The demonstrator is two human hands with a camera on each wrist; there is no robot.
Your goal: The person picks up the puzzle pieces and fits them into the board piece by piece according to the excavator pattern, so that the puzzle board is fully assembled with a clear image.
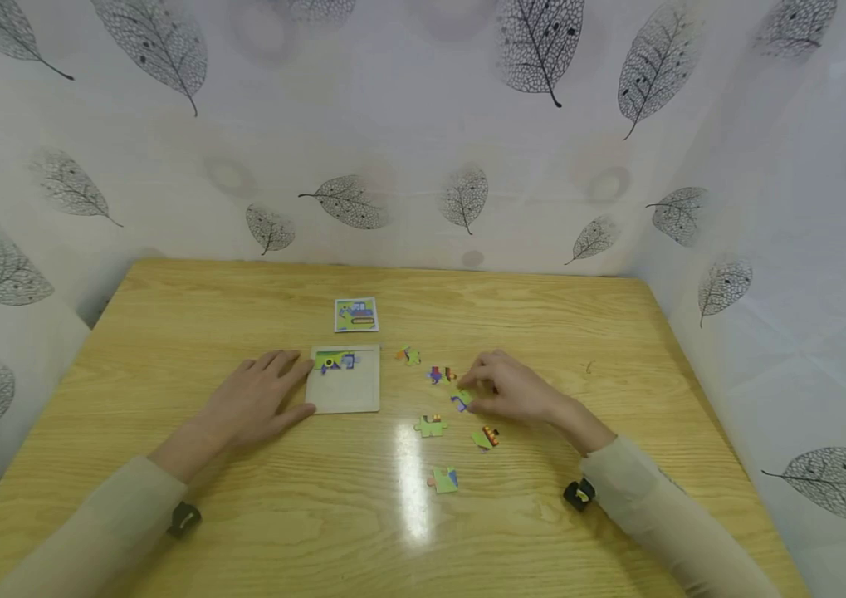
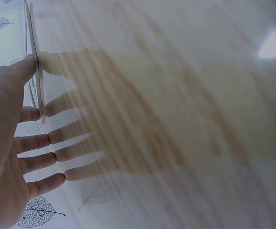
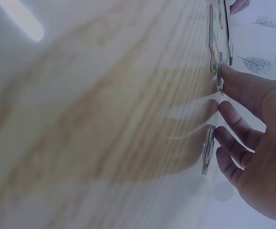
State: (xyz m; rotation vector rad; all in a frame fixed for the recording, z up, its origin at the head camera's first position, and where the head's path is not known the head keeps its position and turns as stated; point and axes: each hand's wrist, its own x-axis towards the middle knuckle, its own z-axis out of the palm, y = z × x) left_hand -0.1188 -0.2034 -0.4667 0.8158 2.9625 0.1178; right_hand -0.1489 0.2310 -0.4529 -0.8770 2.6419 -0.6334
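A shallow puzzle tray [image 1: 344,390] lies left of centre, with joined pieces [image 1: 334,360] of a green and blue picture in its upper left. My left hand [image 1: 254,400] rests at the tray's left edge, fingers straight and spread; in the left wrist view its thumb [image 2: 23,69] touches the edge. My right hand [image 1: 508,387] is low over the table among loose pieces. Its thumb and forefinger pinch a green and purple puzzle piece [image 1: 462,399] from two sides. In the right wrist view, the thumb [image 3: 240,81] is against a flat piece and the other fingers are bent.
A small picture card [image 1: 356,315] of a digger lies behind the tray. Loose pieces surround the right hand: a green and orange one [image 1: 409,355], a red and blue one [image 1: 435,375], a green one [image 1: 432,426] and several others. A leaf-patterned curtain [image 1: 393,141] borders the table.
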